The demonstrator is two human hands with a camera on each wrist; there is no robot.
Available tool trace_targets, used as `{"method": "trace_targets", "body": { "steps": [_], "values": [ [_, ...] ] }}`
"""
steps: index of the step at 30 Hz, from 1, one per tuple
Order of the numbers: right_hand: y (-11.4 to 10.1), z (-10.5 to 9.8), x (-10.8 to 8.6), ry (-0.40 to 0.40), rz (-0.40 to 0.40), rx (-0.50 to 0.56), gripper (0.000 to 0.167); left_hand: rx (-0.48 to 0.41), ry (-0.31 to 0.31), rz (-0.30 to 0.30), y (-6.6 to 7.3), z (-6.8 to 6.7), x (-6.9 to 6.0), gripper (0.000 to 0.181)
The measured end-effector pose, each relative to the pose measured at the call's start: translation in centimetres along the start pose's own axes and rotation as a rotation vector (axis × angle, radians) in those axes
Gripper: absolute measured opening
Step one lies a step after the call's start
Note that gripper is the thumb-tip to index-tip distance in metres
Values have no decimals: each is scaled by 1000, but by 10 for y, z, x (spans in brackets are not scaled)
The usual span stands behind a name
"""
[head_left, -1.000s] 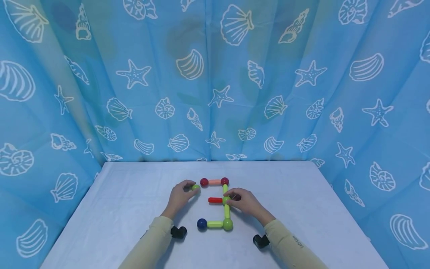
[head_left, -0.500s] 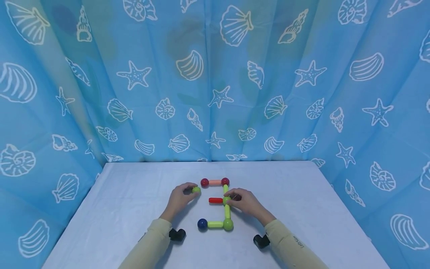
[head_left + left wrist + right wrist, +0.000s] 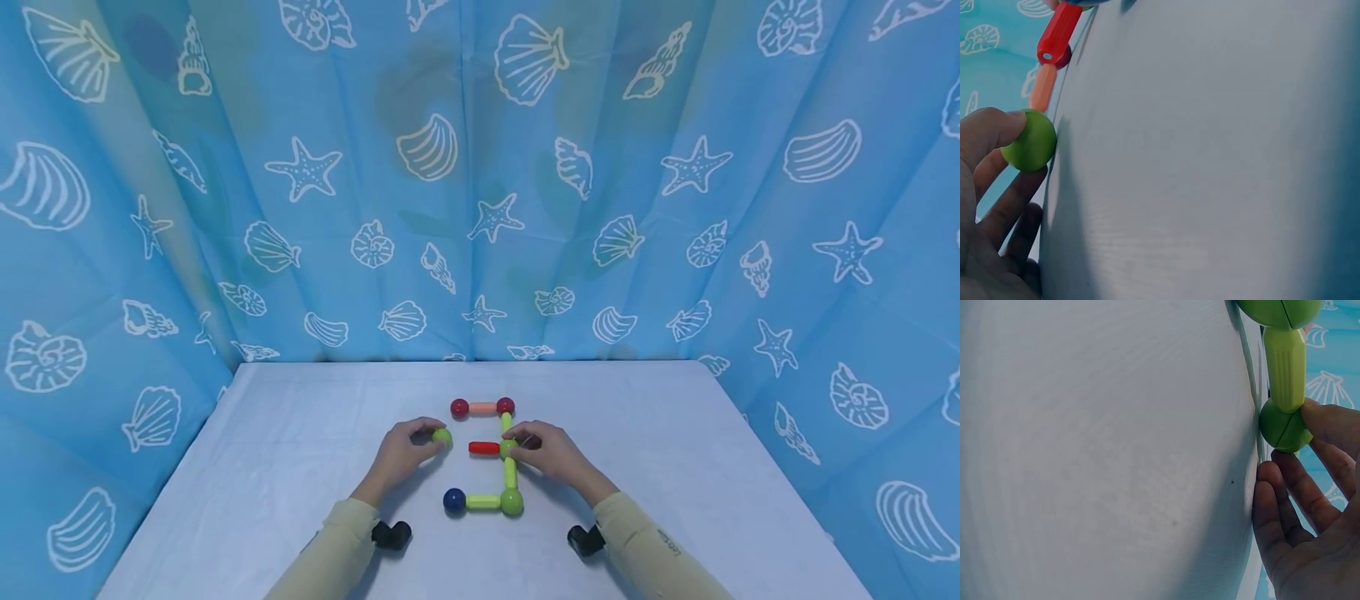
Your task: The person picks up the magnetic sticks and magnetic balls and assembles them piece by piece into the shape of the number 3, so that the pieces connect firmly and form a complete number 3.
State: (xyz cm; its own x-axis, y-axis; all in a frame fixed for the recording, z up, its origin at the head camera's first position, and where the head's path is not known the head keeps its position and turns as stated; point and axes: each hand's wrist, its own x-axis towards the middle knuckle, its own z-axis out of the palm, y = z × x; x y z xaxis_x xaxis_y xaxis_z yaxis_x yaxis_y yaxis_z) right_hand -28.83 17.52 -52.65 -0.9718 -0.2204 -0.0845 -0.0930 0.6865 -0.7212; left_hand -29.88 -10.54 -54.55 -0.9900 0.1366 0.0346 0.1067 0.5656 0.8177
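Note:
My left hand [image 3: 400, 457] pinches a loose green ball [image 3: 442, 437] between thumb and fingers, just left of the free end of a red rod [image 3: 483, 447]. That rod joins a middle green ball [image 3: 508, 450], which the thumb and fingertips of my right hand [image 3: 553, 452] grip. Green rods [image 3: 511, 473] run from this ball to a red ball [image 3: 506, 406] at the back and a larger green ball [image 3: 512, 502] in front. In the left wrist view the loose green ball [image 3: 1034, 147] shows between the fingers, apart from the red rod [image 3: 1060, 34].
An orange rod [image 3: 482, 408] leads left to another red ball [image 3: 460, 408]. In front, a green rod [image 3: 483, 502] ends at a dark blue ball [image 3: 454, 501]. All lie on a white-covered table [image 3: 315, 400]; a blue shell-print curtain [image 3: 465, 200] hangs behind it.
My left hand has brought the loose green ball nearer to me and slightly right, from beside the back red ball to about the red rod's level. My right hand stays on the middle ball.

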Motion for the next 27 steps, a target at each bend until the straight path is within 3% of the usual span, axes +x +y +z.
{"method": "trace_targets", "body": {
  "steps": [4,11,19,27],
  "values": [
    [1,0,0,-2,0,6,25,-4,-17,4,1,1,-3,29],
    [1,0,0,0,-14,8,23,9,-36,67,0,5,-5,30],
    [0,-1,-1,-3,-20,14,24,33,-38,71,2,8,-6,29],
    [-2,0,-2,-3,-14,13,24,40,-67,146,4,12,-6,30]
  ]
}}
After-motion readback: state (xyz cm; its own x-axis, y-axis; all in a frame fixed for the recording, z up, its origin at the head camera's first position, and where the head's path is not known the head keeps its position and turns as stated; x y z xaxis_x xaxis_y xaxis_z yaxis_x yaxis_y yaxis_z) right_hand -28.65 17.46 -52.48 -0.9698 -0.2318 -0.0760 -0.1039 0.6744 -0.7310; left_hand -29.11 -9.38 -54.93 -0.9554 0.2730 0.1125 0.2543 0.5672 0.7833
